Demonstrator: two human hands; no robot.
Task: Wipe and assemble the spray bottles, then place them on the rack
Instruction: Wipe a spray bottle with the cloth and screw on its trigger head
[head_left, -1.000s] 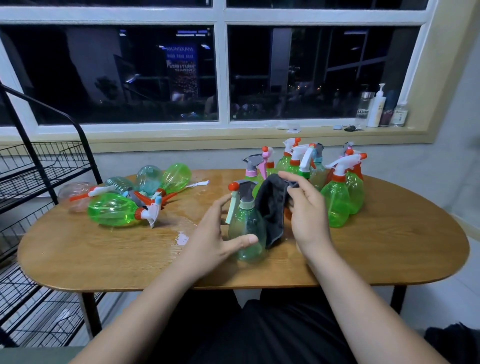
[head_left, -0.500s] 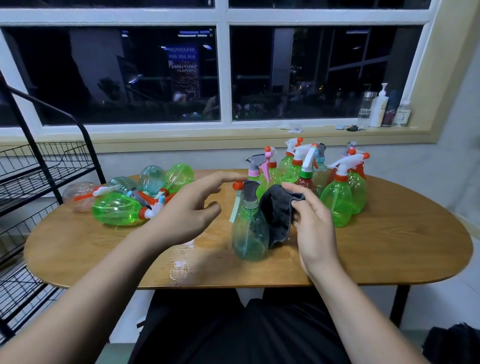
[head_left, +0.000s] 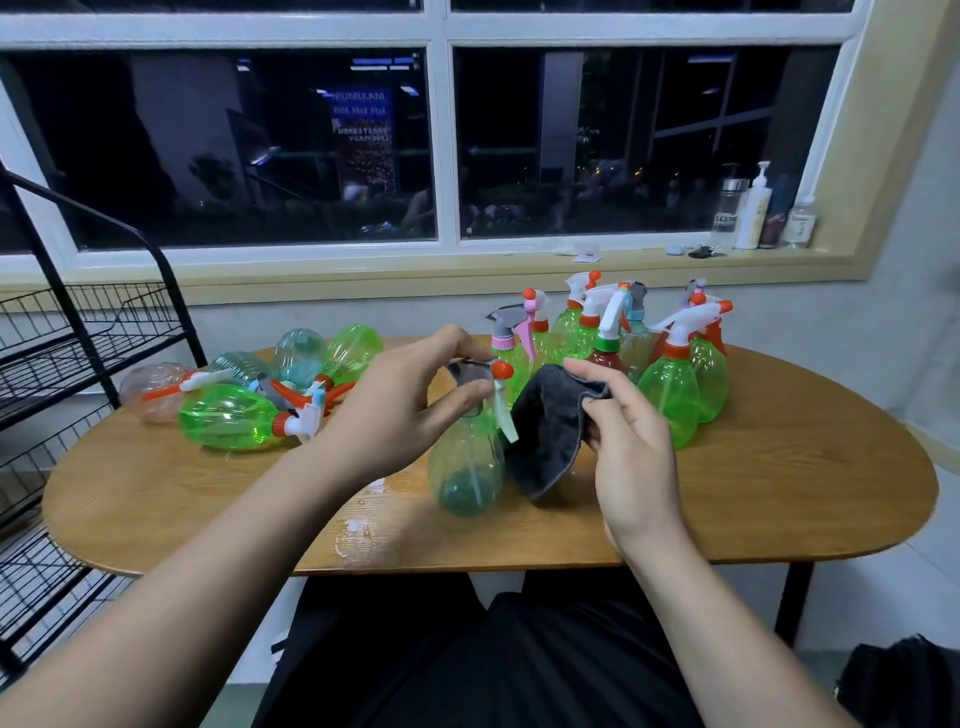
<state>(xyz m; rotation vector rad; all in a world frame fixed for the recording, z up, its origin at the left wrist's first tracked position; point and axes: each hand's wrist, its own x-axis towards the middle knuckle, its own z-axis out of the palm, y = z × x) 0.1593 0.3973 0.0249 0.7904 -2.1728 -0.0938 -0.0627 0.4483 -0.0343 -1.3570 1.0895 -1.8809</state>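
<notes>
Green-tinted clear plastic spray bottle (head_left: 467, 467) with a grey trigger head and orange nozzle (head_left: 501, 370) sits mid-table in front of us, base down at the tabletop; we cannot tell if it is lifted off the wood. Head view only. Our left hand (head_left: 405, 410) pinches the grey trigger head at the top, thumb below and fingers curled over it. Our right hand (head_left: 628, 441) grips a dark grey cloth (head_left: 550, 431) between thumb and curled fingers. The cloth hangs down just beside the bottle and touches its right side.

Oval wooden table (head_left: 779, 493) carries two more groups. A cluster of upright spray bottles (head_left: 670, 395), mostly green with white, orange and pink trigger heads, stands behind the right hand. A pile of bottles lying on their sides (head_left: 228, 423), green, teal and clear, is at the left end, well apart from the held bottle. A wet patch (head_left: 363, 540) shines on the wood near the front edge, under our left forearm.

Black wire rack (head_left: 78, 353) stands left of the table, just beside its end. A white pump bottle (head_left: 753, 213) and small containers sit on the window sill at far right. Dark window behind.
</notes>
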